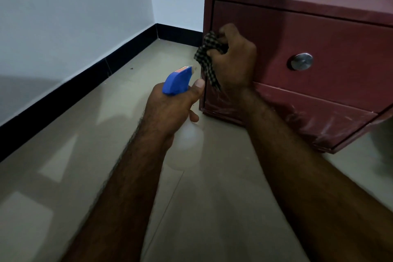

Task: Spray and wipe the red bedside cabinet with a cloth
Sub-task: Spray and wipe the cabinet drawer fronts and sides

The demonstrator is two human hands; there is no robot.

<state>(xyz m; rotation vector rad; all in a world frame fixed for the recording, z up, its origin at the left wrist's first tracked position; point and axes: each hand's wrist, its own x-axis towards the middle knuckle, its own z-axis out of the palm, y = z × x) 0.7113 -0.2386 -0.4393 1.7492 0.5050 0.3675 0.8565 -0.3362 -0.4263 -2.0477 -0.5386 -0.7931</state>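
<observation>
Cabinet [319, 49] on the floor ahead, my right hand [234, 64] balling the cloth [207, 57] against its corner, left hand [172, 106] clamping the sprayer [176, 81], whose nozzle could mist the floor.

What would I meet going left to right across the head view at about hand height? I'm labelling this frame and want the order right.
Black skirting board → blue spray bottle in the left hand → checked cloth bunched in the right hand → round metal knob on the red cabinet drawer.
</observation>
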